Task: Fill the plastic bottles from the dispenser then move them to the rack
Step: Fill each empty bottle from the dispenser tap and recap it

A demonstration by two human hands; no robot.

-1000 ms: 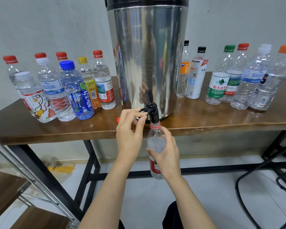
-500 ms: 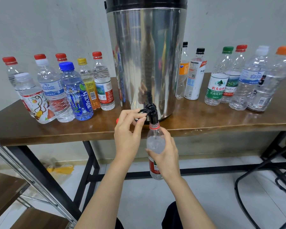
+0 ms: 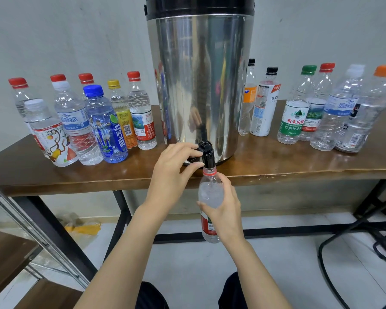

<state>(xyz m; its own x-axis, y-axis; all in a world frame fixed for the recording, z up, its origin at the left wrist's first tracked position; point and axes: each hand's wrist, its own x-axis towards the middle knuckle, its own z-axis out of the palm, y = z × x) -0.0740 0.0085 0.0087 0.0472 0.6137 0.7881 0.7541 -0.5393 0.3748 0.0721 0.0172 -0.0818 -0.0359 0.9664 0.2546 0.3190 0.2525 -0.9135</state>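
Left hand [image 3: 172, 172] pinches tap [image 3: 206, 152], right hand [image 3: 226, 210] grips bottle [image 3: 210, 192] past table [image 3: 299, 166] edge, seven capped bottles [image 3: 107, 128] stand left, six right.

Bottle clusters [image 3: 105, 126] either side of dispenser [image 3: 198, 85]; open air below table edge [image 3: 76, 181].

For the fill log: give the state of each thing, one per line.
left hand: pinches tap.
right hand: grips bottle.
bottle: upright, uncapped, mouth at tap.
dispenser: upright, lid on.
left bottles: upright, capped.
right bottles: upright, capped.
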